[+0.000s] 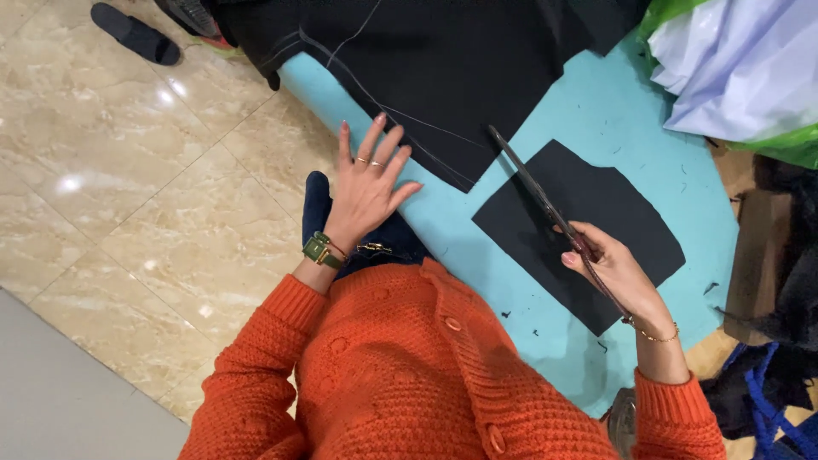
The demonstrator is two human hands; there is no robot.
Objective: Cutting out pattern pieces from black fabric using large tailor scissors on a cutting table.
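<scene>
Looking down from the head camera, we see our left hand [368, 189] pressed flat, fingers spread apart, its fingertips on the edge of the big black cloth [443, 77] and its heel on the blue mat [613, 111]. Chalk lines run across that cloth, and one of them passes just beyond our fingertips. Our right hand [615, 274] is wrapped around the handles of the scissors [545, 204], fingers clamped on them; the blades stand nearly together and point up and to the left, their tip at the lower edge of the big cloth. Under the blades and our right hand lies a separate cut piece [588, 230] of black fabric, flat on the mat and apart from the big cloth. Small black scraps dot the mat around it. We wear an orange sweater [409, 375], a green watch [319, 249] on the left wrist and a thin bracelet [658, 336] on the right. To the left is the tile floor [128, 196] with a black slipper [136, 34] at the top. At the upper right sit plastic bags [741, 68], pale and green.
</scene>
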